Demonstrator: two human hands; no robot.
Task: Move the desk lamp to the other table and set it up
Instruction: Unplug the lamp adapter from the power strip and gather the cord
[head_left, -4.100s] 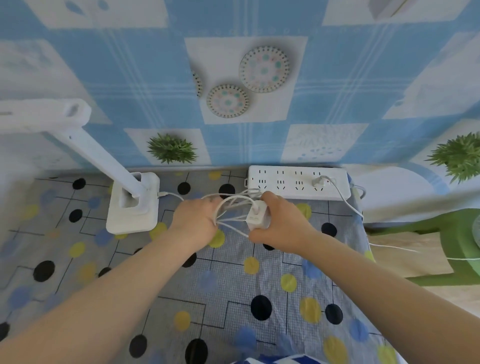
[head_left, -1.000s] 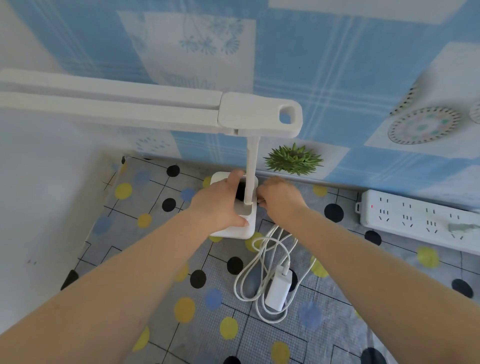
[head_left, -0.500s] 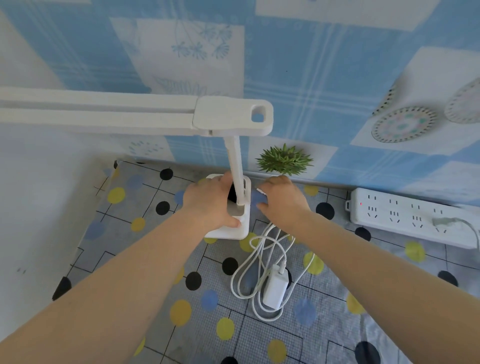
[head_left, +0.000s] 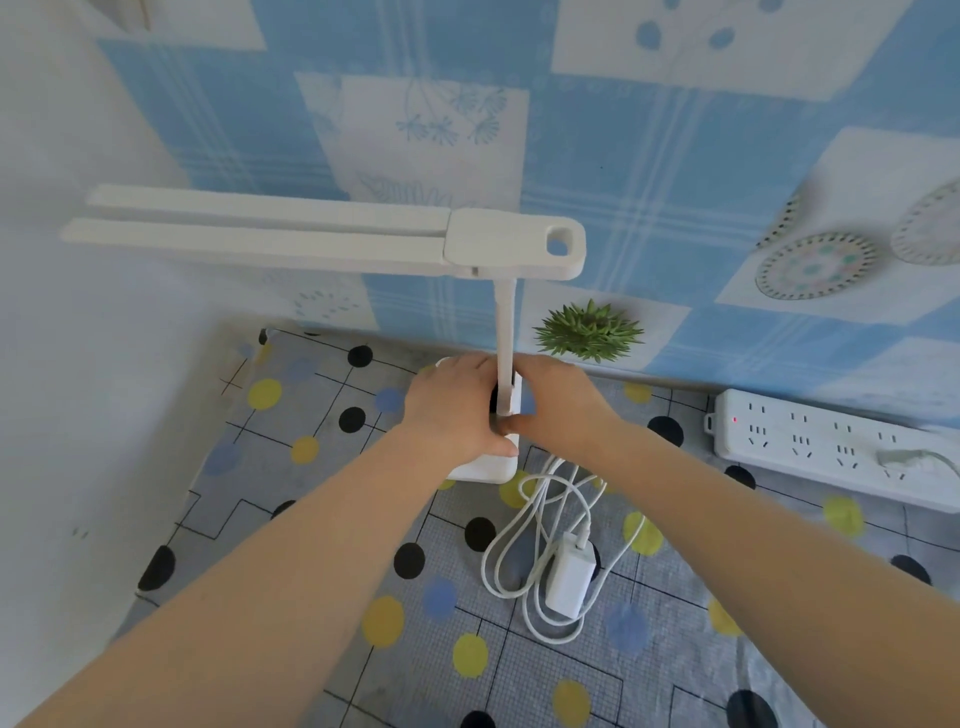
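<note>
The desk lamp (head_left: 498, 364) is stood upright at 12 o'clock on the bench (head_left: 311, 519), its base gripped from 9 o'clock by the left hand (head_left: 457, 410) and from 3 o'clock by the right hand (head_left: 558, 410), its stem vertical between them, both equally near.

So the table (head_left: 332, 525) has a grey cloth on it with black, yellow and blue dots and thin black lines; a white power strip (head_left: 831, 447) lies along the back right edge with a tiny red light lit at its left end, and one plug sits in it, blurred; behind is a blue-and-white checked wall covering (head_left: 649, 156) printed with plates and a spiky green plant.
</note>
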